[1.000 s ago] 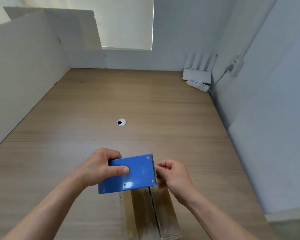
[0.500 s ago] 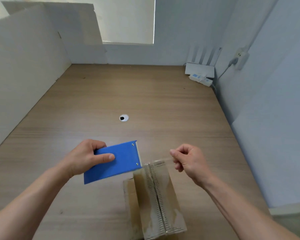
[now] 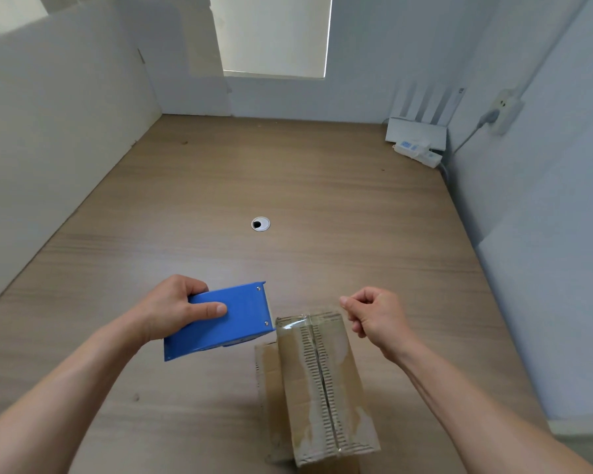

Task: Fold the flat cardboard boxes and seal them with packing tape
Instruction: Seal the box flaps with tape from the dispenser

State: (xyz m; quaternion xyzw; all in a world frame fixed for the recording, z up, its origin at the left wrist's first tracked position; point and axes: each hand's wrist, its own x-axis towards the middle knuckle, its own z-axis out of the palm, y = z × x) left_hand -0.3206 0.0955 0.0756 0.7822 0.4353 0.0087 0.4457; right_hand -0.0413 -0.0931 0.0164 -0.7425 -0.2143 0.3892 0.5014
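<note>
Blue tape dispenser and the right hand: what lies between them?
In the head view, a strip of clear tape stretches from the dispenser to the right hand, which pinches it, above the far end of the cardboard box.

two bare forearms, unsleeved as far as the view shows; left hand point(image 3: 172, 309) and right hand point(image 3: 377, 319) ungloved, nails short.

There are one cardboard box point(image 3: 319, 381), one tape dispenser point(image 3: 226, 323), one strip of tape point(image 3: 308, 316), one left hand point(image 3: 175, 307) and one right hand point(image 3: 377, 316). The table point(image 3: 288, 172) has one cable hole point(image 3: 260, 224), one router point(image 3: 415, 133) and one power strip point(image 3: 417, 152).
</note>
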